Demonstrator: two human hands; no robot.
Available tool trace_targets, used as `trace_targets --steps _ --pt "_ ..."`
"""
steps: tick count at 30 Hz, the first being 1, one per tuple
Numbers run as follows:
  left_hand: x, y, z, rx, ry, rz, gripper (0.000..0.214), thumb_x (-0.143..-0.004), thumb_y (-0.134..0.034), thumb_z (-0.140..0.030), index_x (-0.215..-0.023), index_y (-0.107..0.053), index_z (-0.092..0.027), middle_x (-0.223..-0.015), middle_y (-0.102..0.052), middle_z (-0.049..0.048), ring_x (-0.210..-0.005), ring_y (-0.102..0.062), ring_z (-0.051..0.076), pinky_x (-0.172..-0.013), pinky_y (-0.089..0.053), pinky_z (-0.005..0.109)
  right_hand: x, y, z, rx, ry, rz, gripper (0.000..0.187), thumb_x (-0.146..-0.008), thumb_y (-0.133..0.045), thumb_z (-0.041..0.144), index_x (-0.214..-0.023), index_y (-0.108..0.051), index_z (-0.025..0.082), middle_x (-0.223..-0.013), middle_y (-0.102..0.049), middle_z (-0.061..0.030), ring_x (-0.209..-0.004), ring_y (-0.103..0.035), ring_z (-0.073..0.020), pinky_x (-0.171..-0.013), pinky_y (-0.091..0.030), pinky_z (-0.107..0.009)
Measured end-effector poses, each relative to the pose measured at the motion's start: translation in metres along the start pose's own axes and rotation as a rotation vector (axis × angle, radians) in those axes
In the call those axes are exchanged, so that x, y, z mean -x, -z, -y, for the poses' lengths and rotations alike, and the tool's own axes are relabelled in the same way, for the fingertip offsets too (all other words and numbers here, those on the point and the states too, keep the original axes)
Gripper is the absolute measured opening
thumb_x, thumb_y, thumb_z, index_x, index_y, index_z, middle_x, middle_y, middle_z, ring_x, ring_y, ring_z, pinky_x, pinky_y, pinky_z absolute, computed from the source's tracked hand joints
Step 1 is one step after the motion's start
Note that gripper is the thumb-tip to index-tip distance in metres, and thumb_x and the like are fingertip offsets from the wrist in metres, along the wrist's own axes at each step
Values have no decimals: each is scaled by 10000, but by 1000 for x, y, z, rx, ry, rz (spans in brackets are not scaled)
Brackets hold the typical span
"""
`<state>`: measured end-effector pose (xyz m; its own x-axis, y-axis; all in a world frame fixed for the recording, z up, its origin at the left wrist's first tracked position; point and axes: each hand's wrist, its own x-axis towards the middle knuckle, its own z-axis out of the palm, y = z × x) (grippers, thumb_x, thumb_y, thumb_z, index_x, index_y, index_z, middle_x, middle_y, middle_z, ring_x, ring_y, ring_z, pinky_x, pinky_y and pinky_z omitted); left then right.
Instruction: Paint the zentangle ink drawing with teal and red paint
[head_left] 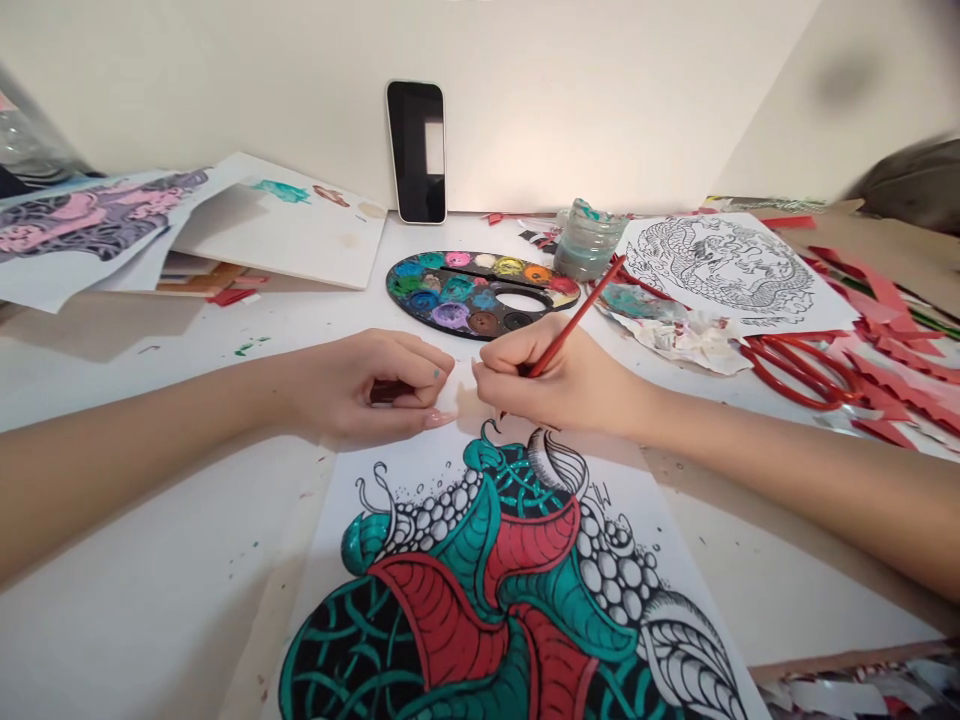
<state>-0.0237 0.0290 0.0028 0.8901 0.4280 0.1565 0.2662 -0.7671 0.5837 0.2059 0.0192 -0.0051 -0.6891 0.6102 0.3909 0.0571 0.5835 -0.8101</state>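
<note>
My right hand [559,385] pinches a paintbrush [581,318] with a red handle. Its dark tip points down just above the top of a patterned drawing [517,570]. Teal and red paint fill many of the drawing's curled shapes, while its bubbles and striped leaves are black and white. My left hand [382,385] rests with curled fingers at the sheet's upper left edge; whether anything is inside them is hidden. A small teal spot marks one finger. Beyond both hands lies an oval paint palette [461,290] with several colours in round wells.
A phone [417,150] leans upright against the wall. Behind the palette's right end stands a jar of cloudy water [589,245]. To the right are a dragon drawing [731,265], red-handled scissors [802,372] and red paper scraps [900,340]. Painted sheets [97,220] and a board [300,225] lie left.
</note>
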Motion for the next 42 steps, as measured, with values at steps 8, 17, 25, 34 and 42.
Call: trace_targets --steps 8,17,25,34,42 --pt "-1 0 0 0 2 7 400 -922 -568 -108 -629 -315 -210 -634 -380 -34 -609 -363 112 -561 -301 286 1 -1 -3 -11 15 -5 445 -799 -526 -6 -583 -198 203 -583 -167 74 -538 -184 -34 -462 -139 -211" --pt "-1 1 1 13 -4 1 406 -912 -584 -119 -625 -312 -210 -628 -371 -33 -601 -355 115 -550 -298 296 1 -1 -2 5 10 -24 443 -804 -536 3 -577 -214 206 -568 -179 78 -531 -195 -35 -455 -147 -212" --pt "-1 0 0 29 13 -5 416 -904 -591 -107 -620 -307 -212 -628 -370 -34 -593 -357 113 -545 -298 293 1 -2 -3 27 21 -31 436 -810 -533 12 -582 -218 209 -575 -185 76 -544 -194 -41 -466 -157 -215" --pt "0 0 1 24 -2 -5 410 -910 -585 -107 -628 -305 -210 -631 -364 -35 -600 -352 112 -548 -297 291 1 0 -2 19 -2 -27 433 -818 -536 24 -574 -228 205 -565 -190 79 -535 -204 -40 -468 -162 -213" --pt "-1 0 1 22 8 -3 406 -917 -575 -119 -627 -305 -208 -628 -377 -32 -598 -363 109 -545 -305 285 0 -1 -3 29 10 -25 434 -815 -535 19 -577 -223 206 -572 -186 78 -538 -197 -40 -463 -159 -211"
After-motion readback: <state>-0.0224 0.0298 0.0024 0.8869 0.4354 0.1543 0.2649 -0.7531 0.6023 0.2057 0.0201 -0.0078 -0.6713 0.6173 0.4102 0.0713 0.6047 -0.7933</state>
